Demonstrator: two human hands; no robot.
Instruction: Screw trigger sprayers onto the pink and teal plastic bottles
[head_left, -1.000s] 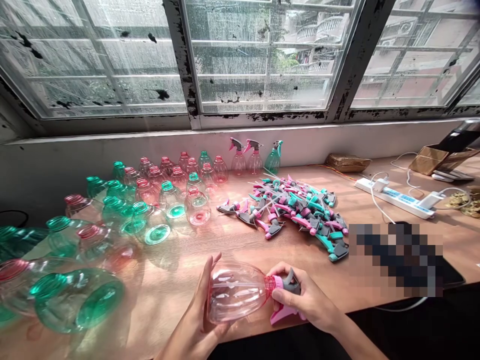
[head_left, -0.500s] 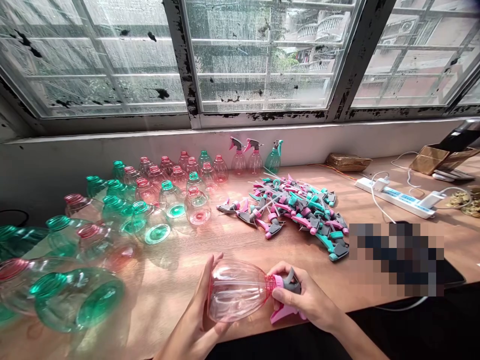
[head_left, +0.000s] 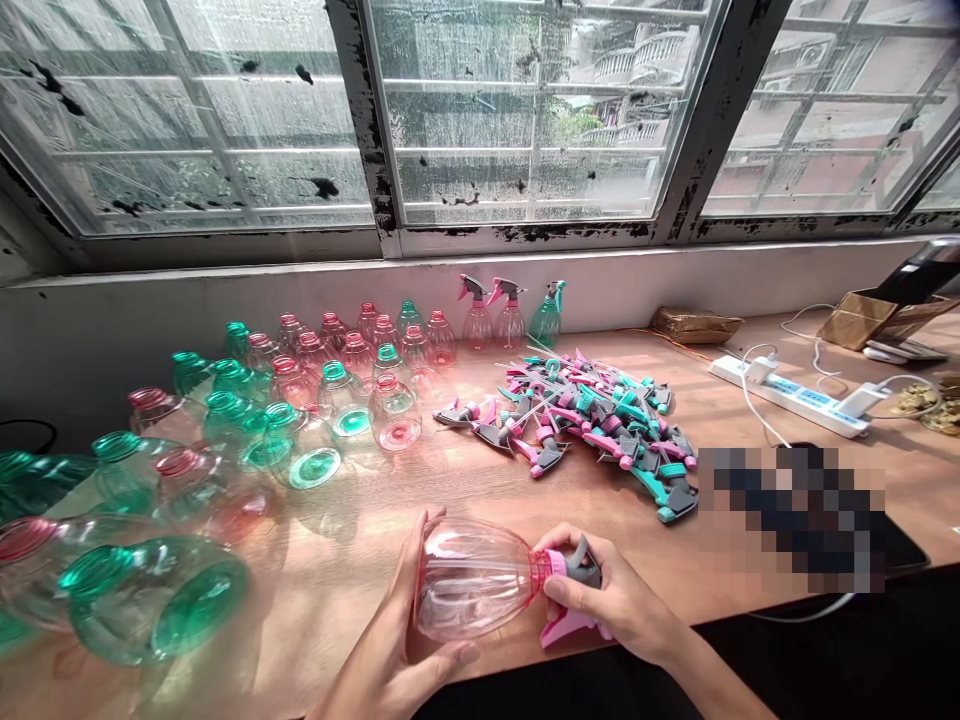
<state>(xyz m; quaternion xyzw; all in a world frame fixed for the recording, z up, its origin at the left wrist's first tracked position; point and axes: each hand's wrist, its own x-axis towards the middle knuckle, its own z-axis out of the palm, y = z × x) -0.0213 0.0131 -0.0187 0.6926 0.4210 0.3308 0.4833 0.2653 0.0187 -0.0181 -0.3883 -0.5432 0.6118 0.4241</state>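
Just by the table's (head_left: 352,545) front edge, room beyond, the left hand (head_left: 396,640) cups a pink bottle (head_left: 476,580); the right hand (head_left: 619,600) grips its sprayer (head_left: 582,567).

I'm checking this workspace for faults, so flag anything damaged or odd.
The window frame looks worn: black patches break up its grey surface, and dark blotches mark the glass. The handheld pink bottle shows no obvious damage.

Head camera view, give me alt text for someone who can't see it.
A person's left hand cups the base of a sideways pink bottle while the right hand grips its pink-and-gray spray head. On the table beyond lies a pile of loose spray heads, with many open pink and green bottles at left.
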